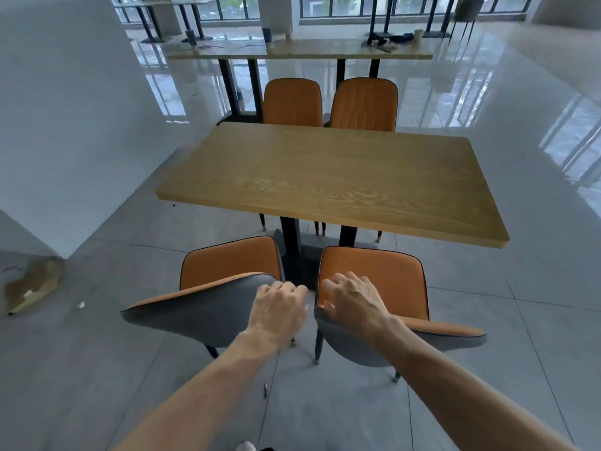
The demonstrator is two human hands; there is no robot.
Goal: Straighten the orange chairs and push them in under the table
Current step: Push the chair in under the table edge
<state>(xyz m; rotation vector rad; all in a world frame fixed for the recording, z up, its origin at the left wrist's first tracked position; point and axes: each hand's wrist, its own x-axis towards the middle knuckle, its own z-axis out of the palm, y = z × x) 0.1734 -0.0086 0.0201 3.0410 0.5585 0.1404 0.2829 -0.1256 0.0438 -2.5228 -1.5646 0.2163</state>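
Two orange chairs with grey backs stand side by side in front of me, short of the wooden table (328, 177). My left hand (279, 307) grips the right top corner of the left chair's backrest (195, 310). My right hand (351, 301) grips the left top corner of the right chair's backrest (448, 336). Both seats, the left (227, 265) and the right (390, 275), point toward the table, and only their front edges reach the table's near edge. Two more orange chairs (292, 102) (364, 105) sit pushed in at the far side.
A white wall (65, 125) stands to the left, with torn brown paper (32, 288) on the floor at its corner. The table's black pedestal base (296, 255) lies between the near chairs. Another long table (299, 50) with small items stands beyond. Glossy tiled floor surrounds everything.
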